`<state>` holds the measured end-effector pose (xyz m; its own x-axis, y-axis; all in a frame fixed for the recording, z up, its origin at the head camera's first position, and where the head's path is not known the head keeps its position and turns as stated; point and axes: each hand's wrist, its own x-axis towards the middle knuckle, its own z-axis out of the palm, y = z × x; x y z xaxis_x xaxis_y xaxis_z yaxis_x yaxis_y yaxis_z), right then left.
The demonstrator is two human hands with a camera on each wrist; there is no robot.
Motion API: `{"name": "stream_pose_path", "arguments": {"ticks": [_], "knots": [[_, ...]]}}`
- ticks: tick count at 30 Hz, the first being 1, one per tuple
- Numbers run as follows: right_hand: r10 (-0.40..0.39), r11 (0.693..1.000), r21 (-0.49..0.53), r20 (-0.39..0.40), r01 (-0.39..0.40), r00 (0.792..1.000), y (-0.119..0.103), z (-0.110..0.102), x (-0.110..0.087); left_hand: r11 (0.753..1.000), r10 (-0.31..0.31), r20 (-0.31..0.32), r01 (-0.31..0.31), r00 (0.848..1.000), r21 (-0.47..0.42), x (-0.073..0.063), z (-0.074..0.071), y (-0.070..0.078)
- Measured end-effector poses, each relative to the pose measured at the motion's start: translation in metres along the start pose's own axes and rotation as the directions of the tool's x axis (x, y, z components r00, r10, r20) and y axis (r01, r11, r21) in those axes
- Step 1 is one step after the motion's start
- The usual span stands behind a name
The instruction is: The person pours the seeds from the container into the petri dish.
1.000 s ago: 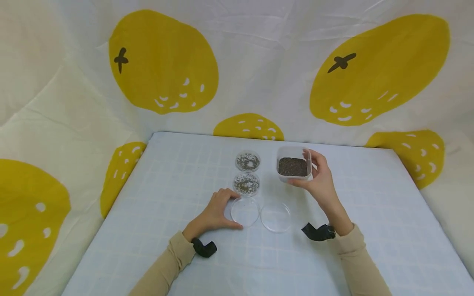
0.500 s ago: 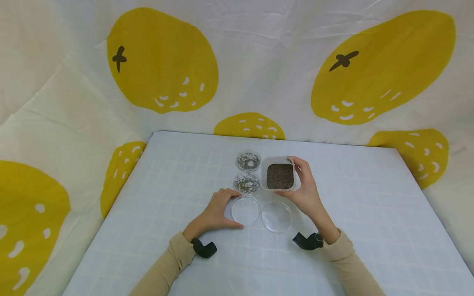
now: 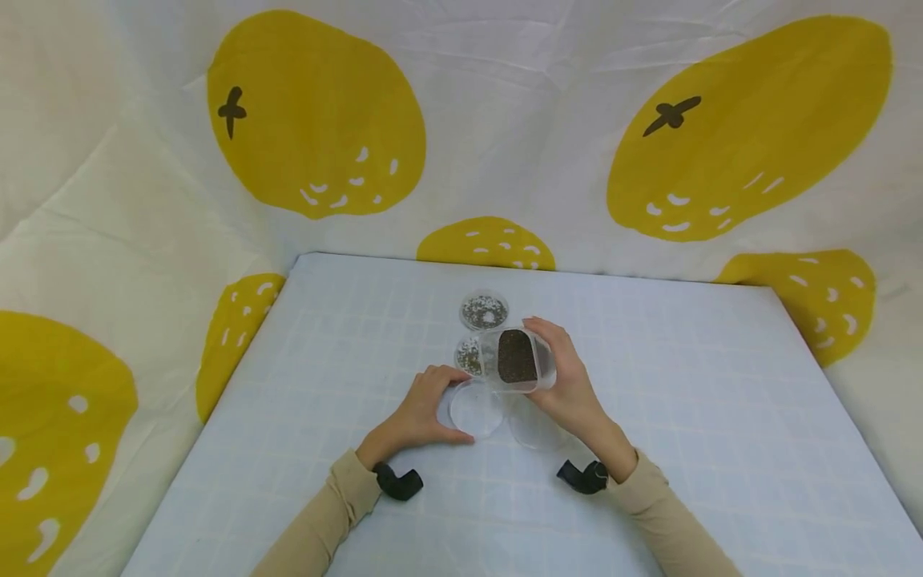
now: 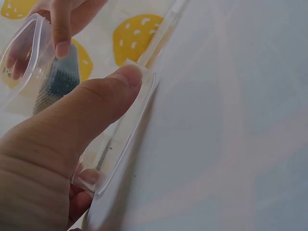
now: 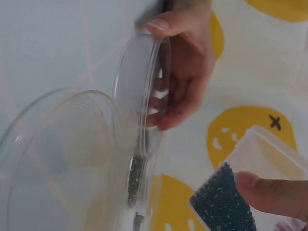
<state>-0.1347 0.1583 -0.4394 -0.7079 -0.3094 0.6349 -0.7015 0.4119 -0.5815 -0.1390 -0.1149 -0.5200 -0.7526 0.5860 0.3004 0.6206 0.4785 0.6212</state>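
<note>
My left hand point(image 3: 418, 410) holds a clear petri dish point(image 3: 477, 409) on the table, thumb and fingers on opposite sides of its rim. In the left wrist view the thumb presses the dish's edge point(image 4: 139, 115). My right hand point(image 3: 573, 394) grips a clear square plastic container point(image 3: 546, 365) of dark granules point(image 3: 517, 357). It is raised and tilted left, close to the held dish. In the right wrist view the granules point(image 5: 224, 204) slope to one side. No grains are visible falling.
Behind stand two petri dishes with white-speckled contents: a far one point(image 3: 484, 310) and a nearer one point(image 3: 468, 357) partly hidden by the container. Another clear round dish or lid point(image 3: 537, 426) lies right of the held dish. A fabric wall point(image 3: 505, 160) borders the table point(image 3: 346, 336).
My right hand has moved left and nearer with the container, which now tips left and covers part of the nearer speckled dish. My left hand has stayed on its dish.
</note>
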Motion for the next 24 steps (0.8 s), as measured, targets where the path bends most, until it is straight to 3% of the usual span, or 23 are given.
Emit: {"name": "stream_pose_path", "arguments": {"ticks": [7, 14, 24], "knots": [[-0.099, 0.995, -0.024, 0.034, 0.1, 0.995, 0.0, 0.009, -0.003, 1.0, -0.002, -0.001, 0.002, 1.0, 0.007, 0.0, 0.001, -0.001], [-0.216, 0.971, -0.098, 0.046, 0.22, 0.975, -0.001, 0.012, -0.002, 1.0, 0.011, -0.01, -0.011, 1.0, 0.013, 0.001, 0.001, 0.001], [-0.268, 0.953, -0.132, 0.05, 0.272, 0.962, -0.002, 0.015, -0.002, 1.0, -0.014, 0.003, 0.014, 1.0, 0.017, 0.001, 0.0, 0.001]]}}
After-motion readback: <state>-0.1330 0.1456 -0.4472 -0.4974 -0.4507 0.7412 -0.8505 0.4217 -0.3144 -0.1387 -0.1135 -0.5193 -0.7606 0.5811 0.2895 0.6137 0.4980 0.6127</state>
